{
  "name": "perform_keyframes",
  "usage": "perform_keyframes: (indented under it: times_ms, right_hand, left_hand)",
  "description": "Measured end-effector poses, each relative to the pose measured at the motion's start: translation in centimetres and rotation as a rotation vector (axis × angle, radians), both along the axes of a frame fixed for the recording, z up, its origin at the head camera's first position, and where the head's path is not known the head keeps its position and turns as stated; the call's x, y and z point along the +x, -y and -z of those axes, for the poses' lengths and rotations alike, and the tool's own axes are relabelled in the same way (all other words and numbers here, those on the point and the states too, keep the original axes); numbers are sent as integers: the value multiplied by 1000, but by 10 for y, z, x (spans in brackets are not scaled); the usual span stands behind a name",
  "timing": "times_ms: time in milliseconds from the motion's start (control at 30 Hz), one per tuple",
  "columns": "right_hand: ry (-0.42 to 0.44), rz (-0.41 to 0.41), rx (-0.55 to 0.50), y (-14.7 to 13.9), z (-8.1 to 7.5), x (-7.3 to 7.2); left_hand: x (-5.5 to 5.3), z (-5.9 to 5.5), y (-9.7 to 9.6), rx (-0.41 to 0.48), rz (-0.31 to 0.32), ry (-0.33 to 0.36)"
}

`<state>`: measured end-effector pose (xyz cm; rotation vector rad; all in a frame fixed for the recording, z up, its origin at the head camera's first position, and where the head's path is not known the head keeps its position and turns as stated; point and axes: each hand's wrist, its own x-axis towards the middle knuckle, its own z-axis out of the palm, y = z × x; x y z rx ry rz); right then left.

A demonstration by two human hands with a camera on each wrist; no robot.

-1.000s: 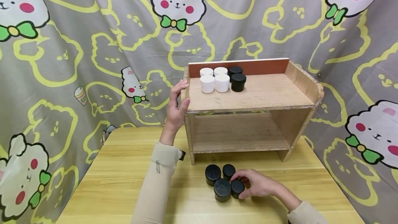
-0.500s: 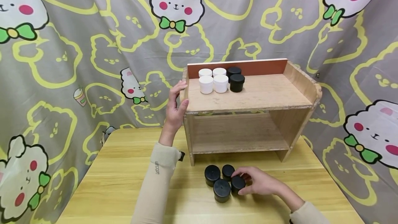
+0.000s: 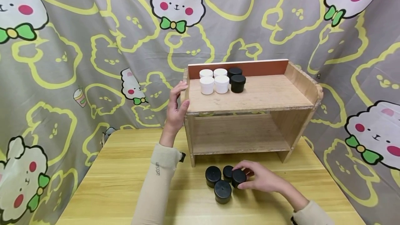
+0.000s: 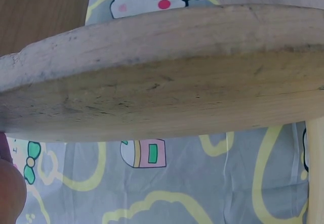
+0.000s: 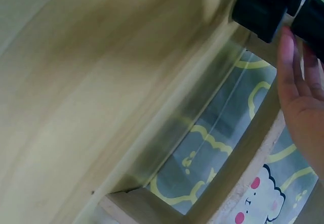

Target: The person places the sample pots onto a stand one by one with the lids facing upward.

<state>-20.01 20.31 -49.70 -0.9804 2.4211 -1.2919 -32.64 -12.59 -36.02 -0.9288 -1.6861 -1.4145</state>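
In the head view my right hand (image 3: 264,179) pinches a small black lidded jar (image 3: 239,178) between thumb and fingers. The jar looks slightly raised off the table; the right wrist view also has this jar (image 5: 310,26) at the fingertips. Close beside it stand three more black jars: a small one (image 3: 227,173), a larger one (image 3: 213,176) and another larger one (image 3: 223,192). My left hand (image 3: 175,108) grips the left side panel of a two-tier wooden shelf (image 3: 262,98), thumb toward the front. That panel's edge (image 4: 167,77) fills the left wrist view.
On the shelf's top board, several white jars (image 3: 207,85) and two black jars (image 3: 238,83) stand in two rows toward the left. The lower board (image 3: 240,133) lies beneath it. A wooden table (image 3: 125,180) carries everything, and a patterned curtain (image 3: 134,44) hangs behind.
My right hand has moved the small black jar a little forward and apparently up, away from the nearer large jar. My left hand keeps its place on the shelf panel.
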Motion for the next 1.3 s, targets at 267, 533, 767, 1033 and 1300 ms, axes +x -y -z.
perform_keyframes:
  times_ms: [267, 533, 767, 1033, 1300]
  right_hand:
    - [-123, -1, -55, 0, -10, -2]
    - [-173, 32, -56, -2, -21, -4]
    - [-204, 70, -78, -5, -32, -7]
    - [-230, 127, -58, -9, -50, -7]
    - [-258, 137, -57, -9, -64, -7]
  left_hand:
    - [0, 0, 0, 7, 9, 0]
    - [0, 0, -1, 6, 18, -8]
    - [0, 0, -1, -1, 4, 6]
    - [0, 0, 0, 1, 0, 4]
    - [0, 1, 0, 1, -5, 4]
